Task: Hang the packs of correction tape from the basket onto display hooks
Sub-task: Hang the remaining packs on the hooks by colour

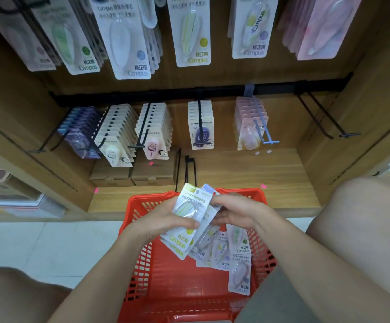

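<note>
Both hands, left hand (166,221) and right hand (232,212), grip packs (190,215) (fanned) above basket (147,201).

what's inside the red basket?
Loose correction tape packs lie along the right side of the red basket. Its left floor is bare. The held packs and both hands hide its far end.

I am crouching in a stationery shop: packaged correction tapes (200,31) are hanging on display hooks (324,120) in wooden shelving (247,169), near a red shopping basket (173,287).
</note>
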`<state>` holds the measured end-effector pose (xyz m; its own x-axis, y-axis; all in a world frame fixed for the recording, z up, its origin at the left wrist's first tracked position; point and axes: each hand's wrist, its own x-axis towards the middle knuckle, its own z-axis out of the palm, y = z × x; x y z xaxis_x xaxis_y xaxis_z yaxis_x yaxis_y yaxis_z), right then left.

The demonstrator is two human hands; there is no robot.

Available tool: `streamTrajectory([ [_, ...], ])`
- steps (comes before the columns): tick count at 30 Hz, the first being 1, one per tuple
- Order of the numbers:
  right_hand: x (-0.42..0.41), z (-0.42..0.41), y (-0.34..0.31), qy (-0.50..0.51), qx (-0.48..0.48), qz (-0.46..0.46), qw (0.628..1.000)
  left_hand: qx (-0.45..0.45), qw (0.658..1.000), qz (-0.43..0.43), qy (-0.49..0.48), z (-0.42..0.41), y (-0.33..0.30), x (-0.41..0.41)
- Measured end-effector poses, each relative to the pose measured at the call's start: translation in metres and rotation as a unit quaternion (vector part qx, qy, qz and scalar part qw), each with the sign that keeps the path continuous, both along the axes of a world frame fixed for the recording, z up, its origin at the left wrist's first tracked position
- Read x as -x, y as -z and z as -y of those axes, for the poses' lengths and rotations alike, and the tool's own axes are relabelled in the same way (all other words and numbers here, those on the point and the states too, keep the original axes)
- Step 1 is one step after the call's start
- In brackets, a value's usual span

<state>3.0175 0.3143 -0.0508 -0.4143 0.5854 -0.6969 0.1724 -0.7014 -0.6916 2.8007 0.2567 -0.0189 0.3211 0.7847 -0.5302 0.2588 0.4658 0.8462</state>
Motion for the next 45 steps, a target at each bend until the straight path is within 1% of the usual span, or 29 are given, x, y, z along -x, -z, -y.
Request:
streamTrajectory([
  [2,-0.006,-0.004,-0.011,-0.007,-0.004,-0.001,1.0,-0.017,0.999,-0.002,-0.04,-0.003,-0.002,0.001],
  [4,-0.014,-0.006,-0.021,-0.013,-0.036,0.052,0.998,-0.024,0.995,-0.013,-0.093,-0.008,-0.002,0.003],
  [6,-0.023,-0.007,-0.031,0.025,-0.084,0.108,0.99,-0.032,0.988,-0.026,-0.148,-0.013,0.001,0.008],
  [8,-0.031,-0.008,-0.048,0.079,-0.139,0.113,0.981,-0.051,0.983,-0.041,-0.173,-0.015,0.001,0.009],
  [10,-0.035,-0.009,-0.074,0.08,-0.178,0.088,0.977,-0.067,0.978,-0.061,-0.185,-0.017,0.005,0.006],
  [12,-0.031,-0.007,-0.103,0.056,-0.185,0.016,0.981,-0.073,0.976,-0.076,-0.192,-0.016,0.007,-0.002],
  [14,-0.02,-0.002,-0.125,0.048,-0.182,-0.064,0.98,-0.059,0.979,-0.089,-0.176,-0.016,0.008,-0.009],
  [15,-0.013,0.0,-0.132,0.048,-0.188,-0.083,0.977,-0.038,0.981,-0.078,-0.171,-0.019,0.009,-0.012],
  [16,-0.005,0.001,-0.134,0.048,-0.201,-0.08,0.975,-0.02,0.981,-0.083,-0.173,-0.021,0.008,-0.016],
  [17,0.004,0.001,-0.132,0.051,-0.219,-0.057,0.973,-0.005,0.981,-0.069,-0.182,-0.018,0.006,-0.015],
  [19,0.017,0.002,-0.124,0.053,-0.273,0.029,0.96,-0.035,0.982,-0.04,-0.183,-0.017,0.001,-0.018],
  [20,0.022,0.003,-0.118,0.044,-0.299,0.068,0.951,-0.036,0.98,-0.05,-0.188,-0.022,-0.001,-0.023],
  [21,0.025,0.004,-0.113,0.034,-0.318,0.095,0.943,-0.05,0.98,-0.037,-0.188,-0.022,-0.005,-0.027],
  [23,0.029,0.006,-0.102,0.022,-0.344,0.113,0.932,-0.079,0.983,-0.028,-0.165,-0.014,-0.014,-0.03],
  [26,0.033,0.012,-0.091,0.04,-0.371,0.089,0.924,-0.071,0.983,0.007,-0.167,-0.01,-0.017,-0.034],
  [28,0.034,0.015,-0.085,0.04,-0.415,0.118,0.901,-0.069,0.984,0.018,-0.163,-0.008,-0.02,-0.036],
  [30,0.036,0.019,-0.08,0.015,-0.462,0.196,0.865,-0.065,0.984,0.024,-0.163,-0.007,-0.023,-0.039],
  [31,0.036,0.021,-0.08,0.021,-0.468,0.234,0.852,-0.063,0.983,0.03,-0.171,-0.008,-0.024,-0.04],
  [32,0.036,0.024,-0.082,0.043,-0.46,0.262,0.848,-0.064,0.981,0.034,-0.181,-0.009,-0.024,-0.041],
  [34,0.034,0.026,-0.086,0.094,-0.425,0.29,0.852,-0.067,0.975,0.041,-0.21,-0.011,-0.029,-0.044],
  [36,0.029,0.026,-0.088,0.109,-0.369,0.282,0.879,-0.071,0.966,0.053,-0.244,-0.014,-0.035,-0.045],
  [38,0.022,0.025,-0.085,0.125,-0.281,0.231,0.923,-0.089,0.959,0.057,-0.264,-0.016,-0.043,-0.047],
  [39,0.02,0.026,-0.083,0.149,-0.236,0.198,0.94,-0.1,0.958,0.052,-0.265,-0.017,-0.046,-0.048],
  [40,0.018,0.027,-0.083,0.18,-0.202,0.162,0.949,-0.108,0.957,0.05,-0.264,-0.018,-0.049,-0.049],
  [43,0.014,0.028,-0.08,0.281,-0.142,0.054,0.948,-0.113,0.957,0.053,-0.261,-0.017,-0.061,-0.059],
  [45,0.008,0.027,-0.083,0.324,-0.131,0.026,0.936,-0.112,0.959,0.058,-0.253,-0.017,-0.066,-0.065],
])
